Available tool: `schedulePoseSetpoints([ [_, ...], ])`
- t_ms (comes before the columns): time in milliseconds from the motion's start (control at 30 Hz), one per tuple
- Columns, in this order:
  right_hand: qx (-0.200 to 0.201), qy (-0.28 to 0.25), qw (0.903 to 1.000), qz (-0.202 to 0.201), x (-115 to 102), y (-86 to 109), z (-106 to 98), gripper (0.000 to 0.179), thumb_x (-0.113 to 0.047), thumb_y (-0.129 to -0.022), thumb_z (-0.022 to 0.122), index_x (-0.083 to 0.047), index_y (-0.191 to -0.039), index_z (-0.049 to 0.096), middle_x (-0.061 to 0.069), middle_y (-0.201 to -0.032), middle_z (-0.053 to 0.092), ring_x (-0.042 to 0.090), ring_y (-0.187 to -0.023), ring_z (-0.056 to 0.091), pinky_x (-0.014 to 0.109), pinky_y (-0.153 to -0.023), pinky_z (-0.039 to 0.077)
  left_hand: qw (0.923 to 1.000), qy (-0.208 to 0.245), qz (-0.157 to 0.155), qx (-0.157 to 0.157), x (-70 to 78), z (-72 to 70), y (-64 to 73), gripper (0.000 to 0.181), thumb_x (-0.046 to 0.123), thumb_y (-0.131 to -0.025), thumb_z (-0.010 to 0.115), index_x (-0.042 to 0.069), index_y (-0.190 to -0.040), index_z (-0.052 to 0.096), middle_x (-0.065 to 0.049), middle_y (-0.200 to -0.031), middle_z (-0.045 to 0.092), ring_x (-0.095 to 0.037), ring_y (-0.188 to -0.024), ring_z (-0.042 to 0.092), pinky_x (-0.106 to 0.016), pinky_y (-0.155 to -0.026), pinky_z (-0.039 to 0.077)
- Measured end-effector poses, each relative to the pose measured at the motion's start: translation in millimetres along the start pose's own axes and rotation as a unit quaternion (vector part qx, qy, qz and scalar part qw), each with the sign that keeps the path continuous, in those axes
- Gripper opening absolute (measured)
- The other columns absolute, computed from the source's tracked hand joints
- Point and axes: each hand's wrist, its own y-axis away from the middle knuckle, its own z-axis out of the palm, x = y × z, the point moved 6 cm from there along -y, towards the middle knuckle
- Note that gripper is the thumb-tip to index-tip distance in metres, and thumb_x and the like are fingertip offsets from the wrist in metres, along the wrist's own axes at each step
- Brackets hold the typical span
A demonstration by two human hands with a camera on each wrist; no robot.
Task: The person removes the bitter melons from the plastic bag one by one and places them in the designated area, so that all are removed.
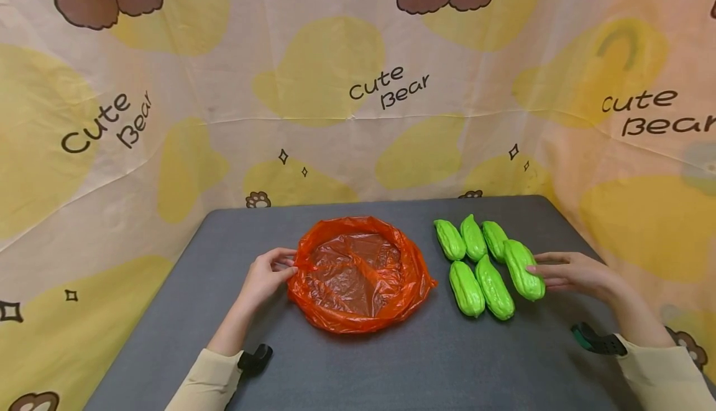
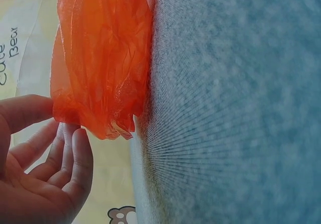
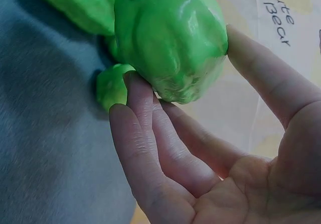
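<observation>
An orange-red plastic bag [image 1: 314, 237] lies on the table with its wide mouth spread open in a ring. My left hand [image 1: 268, 277] pinches the bag's left rim between thumb and fingers; in the left wrist view its thumb [image 2: 30, 111] is at the bag's edge. On the right, my right hand [image 1: 576, 273] holds a bright green, ridged gourd [image 1: 524, 271] by its side. The right wrist view shows the gourd's blunt end [image 3: 170, 43] between thumb and fingertips, above the table surface.
Several more green gourds [image 1: 467, 290] lie in two rows just right of the bag, close beside the held one. The grey table [image 1: 403, 367] is backed by a printed curtain [image 1: 324, 143] hanging at the rear and both sides.
</observation>
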Motion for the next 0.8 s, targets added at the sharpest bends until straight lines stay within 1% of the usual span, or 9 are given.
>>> schedulePoseSetpoints([
  [133,-0.001,-0.003,1.0,0.005,8.6,1.6,-1.1,0.08,-0.034,-0.095,0.055,0.016,-0.143,0.017,0.036,-0.141,0.034,0.022,-0.106,0.064,0.039,-0.09,0.05,1.0,0.0,-0.001,0.0,-0.6,-0.2,-0.4,0.034,0.012,-0.085,0.068,0.009,-0.118,0.064,-0.012,-0.098,0.066,-0.018,-0.077,0.063,-0.025,-0.065,0.052],
  [300,-0.007,0.001,0.9998,0.016,17.9,3.4,0.1,0.08,-0.034,-0.094,0.055,0.015,-0.144,0.016,0.037,-0.144,0.028,0.023,-0.106,0.064,0.039,-0.09,0.051,1.0,-0.003,0.001,0.0,-1.0,-0.3,-0.8,0.034,0.013,-0.085,0.068,0.009,-0.118,0.063,-0.012,-0.098,0.066,-0.018,-0.078,0.063,-0.024,-0.065,0.052],
  [400,-0.011,-0.002,0.9997,0.021,22.3,4.1,2.2,0.081,-0.035,-0.094,0.055,0.016,-0.144,0.016,0.038,-0.143,0.028,0.023,-0.106,0.064,0.04,-0.089,0.051,1.0,-0.001,0.002,0.0,-1.0,-0.2,-0.8,0.034,0.013,-0.085,0.068,0.009,-0.118,0.063,-0.012,-0.098,0.066,-0.019,-0.077,0.063,-0.025,-0.065,0.052],
  [633,-0.026,-0.012,0.9992,0.027,28.1,3.9,8.0,0.078,-0.033,-0.095,0.054,0.016,-0.143,0.017,0.038,-0.141,0.032,0.025,-0.106,0.063,0.04,-0.09,0.051,1.0,0.001,0.004,0.0,-0.5,-0.6,-0.9,0.034,0.012,-0.085,0.068,0.009,-0.118,0.064,-0.012,-0.098,0.066,-0.018,-0.077,0.063,-0.024,-0.065,0.052],
  [800,-0.026,-0.014,0.9989,0.035,29.6,1.9,12.4,0.078,-0.033,-0.095,0.055,0.017,-0.142,0.018,0.037,-0.138,0.037,0.027,-0.106,0.064,0.041,-0.089,0.051,1.0,0.0,0.003,-0.001,-0.6,-0.5,-0.8,0.034,0.013,-0.085,0.068,0.009,-0.118,0.063,-0.012,-0.098,0.066,-0.019,-0.077,0.063,-0.024,-0.066,0.052],
])
